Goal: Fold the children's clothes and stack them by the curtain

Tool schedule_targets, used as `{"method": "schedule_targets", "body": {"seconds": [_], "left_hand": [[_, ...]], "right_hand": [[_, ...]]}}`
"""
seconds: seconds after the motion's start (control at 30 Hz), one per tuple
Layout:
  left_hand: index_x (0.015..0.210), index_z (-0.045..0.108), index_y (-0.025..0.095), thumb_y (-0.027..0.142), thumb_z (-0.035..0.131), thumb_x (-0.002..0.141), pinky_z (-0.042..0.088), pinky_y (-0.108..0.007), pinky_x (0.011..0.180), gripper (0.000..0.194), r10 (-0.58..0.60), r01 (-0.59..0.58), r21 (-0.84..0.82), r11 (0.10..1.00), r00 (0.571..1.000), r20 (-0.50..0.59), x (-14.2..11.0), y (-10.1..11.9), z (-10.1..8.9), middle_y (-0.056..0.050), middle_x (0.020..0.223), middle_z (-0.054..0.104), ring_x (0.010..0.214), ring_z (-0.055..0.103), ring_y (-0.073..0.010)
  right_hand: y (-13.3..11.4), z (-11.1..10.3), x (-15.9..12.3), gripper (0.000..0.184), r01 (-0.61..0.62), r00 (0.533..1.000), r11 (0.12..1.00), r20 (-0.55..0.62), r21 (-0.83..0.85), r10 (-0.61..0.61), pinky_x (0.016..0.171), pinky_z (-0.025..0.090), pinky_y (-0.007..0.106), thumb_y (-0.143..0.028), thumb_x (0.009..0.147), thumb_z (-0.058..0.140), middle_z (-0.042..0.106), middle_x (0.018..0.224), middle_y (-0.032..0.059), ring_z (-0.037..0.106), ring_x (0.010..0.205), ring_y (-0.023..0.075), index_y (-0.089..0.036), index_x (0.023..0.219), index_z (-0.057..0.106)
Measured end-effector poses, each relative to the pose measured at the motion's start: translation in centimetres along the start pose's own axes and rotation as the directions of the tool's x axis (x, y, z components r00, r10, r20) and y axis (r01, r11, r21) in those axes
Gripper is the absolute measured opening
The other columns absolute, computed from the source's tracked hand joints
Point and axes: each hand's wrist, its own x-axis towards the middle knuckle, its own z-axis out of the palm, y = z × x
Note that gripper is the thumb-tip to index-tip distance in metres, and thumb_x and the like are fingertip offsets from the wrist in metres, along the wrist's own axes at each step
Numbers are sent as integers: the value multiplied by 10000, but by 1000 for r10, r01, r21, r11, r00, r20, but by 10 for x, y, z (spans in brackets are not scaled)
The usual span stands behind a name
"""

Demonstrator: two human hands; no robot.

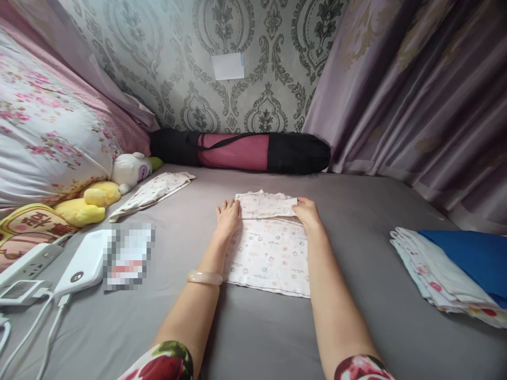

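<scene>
A white cloth (269, 253) with a small pastel print lies on the grey bedsheet in front of me. Its far part is folded over into a flap (266, 207), with an uneven edge showing behind it. My right hand (308, 212) pinches the flap's right corner between thumb and fingers. At the flap's left edge, my left hand (228, 215) rests with its fingers stretched out and slightly apart, touching the cloth's side. The left thumb is hidden. A pale bangle (205, 277) circles my left wrist.
Folded fabrics (428, 269) with a blue piece (467, 258) lie at right. Leftward are another printed cloth (152, 195), plush toys (132, 170), a white power bank (85, 262), cables, a power strip (34, 261) and a blurred packet (130, 256). A black-and-pink roll bag (233, 152) lies along the wall.
</scene>
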Motion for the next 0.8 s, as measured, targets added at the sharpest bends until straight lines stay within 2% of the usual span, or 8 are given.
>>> {"method": "schedule_targets", "body": {"seconds": [0.1,0.23,0.3,0.4,0.5,0.57,0.67,0.8], "left_hand": [[1298,529,192,240,281,956,212,-596,1121,425,-12,12,-11,1000,999,-30,0,-2,-2,-157,1449,473,1399,330,-336],[1337,484,158,166,296,926,285,-524,1106,452,-35,33,-32,999,997,-75,1,-3,-10,-182,1385,529,1358,398,-304],[1365,455,162,186,293,937,265,-506,1125,458,-9,5,-31,1000,993,-115,1,2,-13,-169,1428,492,1384,367,-289],[1397,431,172,250,277,969,158,-485,1178,461,149,-151,-12,988,985,-88,-2,18,-13,-129,1506,411,1442,268,-266],[1419,421,172,306,293,980,131,-476,1186,476,241,-241,1,971,969,50,-7,32,-7,-129,1523,383,1451,248,-273],[1427,417,181,325,302,980,145,-486,1180,483,226,-229,17,973,967,121,-9,35,-2,-135,1533,364,1449,253,-282],[1436,402,190,339,296,982,163,-511,1167,490,193,-200,36,979,970,145,-10,31,3,-143,1548,331,1454,238,-287],[1402,447,195,331,330,971,156,-561,1152,467,186,-189,16,982,976,116,-7,28,5,-146,1539,347,1454,225,-314]], "right_hand": [[2,-6,4,327,22,999,994,-39,-110,-26,953,490,450,36,597,582,698,762,11,678,946,227,-189,825,646],[-6,-10,-9,425,169,983,919,-3,-357,-182,1084,363,474,3,697,539,697,1053,104,574,1176,271,-186,1059,656],[-12,-4,-21,471,277,959,857,70,-434,-274,1132,289,466,-27,768,496,625,1241,142,486,1280,275,-173,1200,613],[-16,16,-42,474,475,879,717,303,-510,-368,1171,203,447,-103,877,412,495,1421,147,368,1375,254,-149,1333,533],[-9,39,-63,470,618,781,534,531,-578,-329,1189,74,479,-197,940,367,373,1531,79,211,1451,241,-201,1394,486],[0,50,-74,474,653,752,428,601,-625,-270,1181,26,503,-260,965,344,317,1562,63,161,1466,253,-220,1424,458],[9,56,-81,503,650,759,328,610,-686,-228,1168,8,520,-312,984,296,284,1575,72,152,1466,272,-210,1463,410],[10,53,-79,528,633,773,297,602,-715,-198,1165,5,515,-358,997,263,225,1596,72,119,1474,271,-208,1496,351]]}}
